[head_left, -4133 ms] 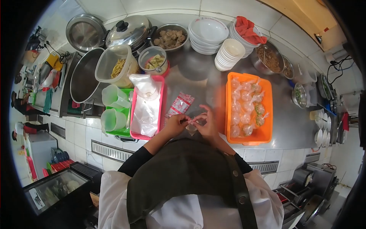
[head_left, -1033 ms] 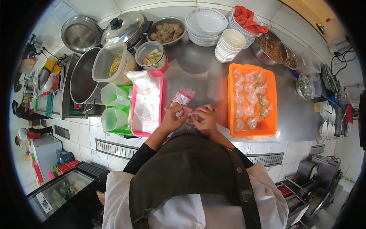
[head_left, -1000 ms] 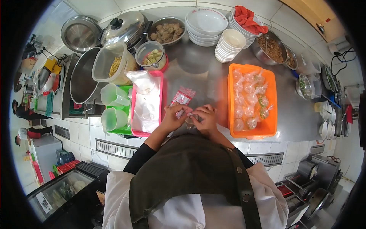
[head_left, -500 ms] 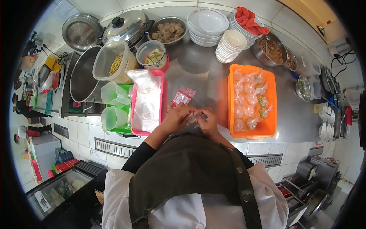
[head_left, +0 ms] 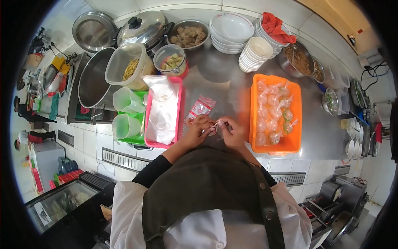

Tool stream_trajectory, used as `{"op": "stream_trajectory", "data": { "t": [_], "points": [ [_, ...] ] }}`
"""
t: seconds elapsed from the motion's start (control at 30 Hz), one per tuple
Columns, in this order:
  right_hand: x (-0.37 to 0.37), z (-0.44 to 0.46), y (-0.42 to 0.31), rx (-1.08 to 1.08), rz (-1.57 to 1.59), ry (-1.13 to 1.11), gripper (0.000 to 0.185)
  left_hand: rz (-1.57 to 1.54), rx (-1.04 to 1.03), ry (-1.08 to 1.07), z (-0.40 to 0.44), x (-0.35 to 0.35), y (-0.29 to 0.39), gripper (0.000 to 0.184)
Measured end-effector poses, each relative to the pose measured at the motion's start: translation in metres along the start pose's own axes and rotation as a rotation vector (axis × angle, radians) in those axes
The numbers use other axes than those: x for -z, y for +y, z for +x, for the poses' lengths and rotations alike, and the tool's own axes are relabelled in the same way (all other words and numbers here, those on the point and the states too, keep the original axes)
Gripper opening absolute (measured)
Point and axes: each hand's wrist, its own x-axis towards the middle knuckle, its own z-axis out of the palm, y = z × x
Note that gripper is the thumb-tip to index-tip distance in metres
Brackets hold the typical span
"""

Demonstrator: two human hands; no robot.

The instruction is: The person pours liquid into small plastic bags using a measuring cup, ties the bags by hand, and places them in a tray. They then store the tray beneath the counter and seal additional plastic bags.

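Note:
Close in front of the apron, my left hand (head_left: 198, 132) and my right hand (head_left: 232, 133) meet with their fingertips pinched on a small clear plastic bag (head_left: 213, 129). The fingers cover most of the bag, so its contents are hard to make out. Just beyond my left hand, a red-and-white printed plastic packet (head_left: 202, 106) lies flat on the steel table (head_left: 224, 93). To the right, an orange basket (head_left: 298, 108) holds several knotted clear bags, some with green in them. Left of my hands is a pink tray (head_left: 180, 99) with white plastic sheets or bags (head_left: 161, 116).
A green tray (head_left: 137, 140) bears two translucent measuring jugs (head_left: 125, 126). Behind stand a tub of yellow strips (head_left: 130, 68), a lidded pot (head_left: 141, 29), a bowl of meatballs (head_left: 188, 35), stacked white bowls (head_left: 232, 29) and a bowl of brown food (head_left: 296, 60). Two people stand far left.
My fingertips have drawn closer together on the small bag, gathering its top. The whole view has shifted slightly, while the basket and trays stay in place.

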Motion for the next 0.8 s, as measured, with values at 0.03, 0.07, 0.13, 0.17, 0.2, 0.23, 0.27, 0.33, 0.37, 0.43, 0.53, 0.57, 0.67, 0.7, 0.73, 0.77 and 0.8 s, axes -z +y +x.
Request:
{"op": "stream_trajectory", "data": {
  "t": [0.03, 0.07, 0.13, 0.17, 0.2, 0.23, 0.27, 0.33, 0.37, 0.43, 0.53, 0.57, 0.67, 0.7, 0.73, 0.77, 0.8],
  "points": [
    [0.002, -0.001, 0.001, 0.017, -0.032, 0.0, 0.008, -0.007, -0.042, 0.008, 0.001, 0.001, 0.0, 0.007],
    [0.004, -0.002, 0.001, 0.036, -0.063, -0.003, 0.008, 0.036, -0.026, 0.017, 0.0, 0.001, 0.002, 0.007],
    [0.006, -0.005, 0.004, 0.028, -0.1, 0.02, 0.009, 0.138, 0.012, 0.042, -0.001, 0.004, 0.007, 0.005],
    [0.006, -0.009, 0.007, 0.004, -0.099, 0.041, 0.009, 0.131, -0.026, 0.063, -0.001, 0.005, 0.006, 0.005],
    [0.004, -0.01, 0.011, -0.013, -0.086, 0.049, 0.009, 0.139, -0.058, 0.093, -0.002, 0.004, 0.002, 0.005],
    [0.006, -0.01, 0.017, 0.018, 0.009, 0.039, 0.011, 0.085, -0.084, 0.087, -0.004, 0.003, -0.006, 0.008],
    [0.006, -0.007, 0.006, 0.061, -0.041, 0.048, 0.013, 0.045, -0.105, 0.092, -0.006, 0.003, -0.011, 0.012],
    [0.01, -0.004, 0.01, -0.045, -0.08, 0.008, 0.012, -0.075, -0.189, 0.223, -0.008, -0.009, -0.025, 0.014],
    [0.013, 0.001, 0.019, -0.113, 0.006, -0.031, 0.015, -0.079, -0.259, 0.199, -0.003, -0.004, -0.022, 0.011],
    [0.011, 0.012, -0.013, 0.108, -0.283, -0.122, 0.024, 0.208, 0.035, 0.072, -0.001, 0.004, 0.006, 0.015],
    [0.001, 0.021, -0.078, 0.569, -0.839, -0.272, 0.043, 0.318, 0.067, 0.103, 0.009, -0.009, -0.011, 0.018],
    [0.003, 0.02, -0.084, 0.686, -1.002, -0.336, 0.048, 0.322, 0.106, 0.073, 0.011, -0.008, -0.005, 0.017],
    [0.005, 0.016, -0.036, 0.68, -1.146, -0.482, 0.055, 0.291, 0.144, -0.074, 0.021, -0.002, 0.007, 0.016],
    [0.009, 0.017, -0.038, 0.59, -1.078, -0.512, 0.051, 0.277, 0.154, -0.125, 0.022, 0.002, 0.01, 0.016],
    [0.012, 0.017, -0.043, 0.501, -1.006, -0.546, 0.048, 0.27, 0.133, -0.147, 0.022, 0.007, 0.013, 0.015],
    [0.015, 0.015, -0.045, 0.41, -0.933, -0.579, 0.044, 0.264, 0.115, -0.17, 0.019, 0.011, 0.016, 0.014],
    [0.02, 0.014, -0.035, 0.394, -1.023, -0.623, 0.036, 0.259, 0.094, -0.196, 0.018, 0.016, 0.02, 0.013]
  ]
}}
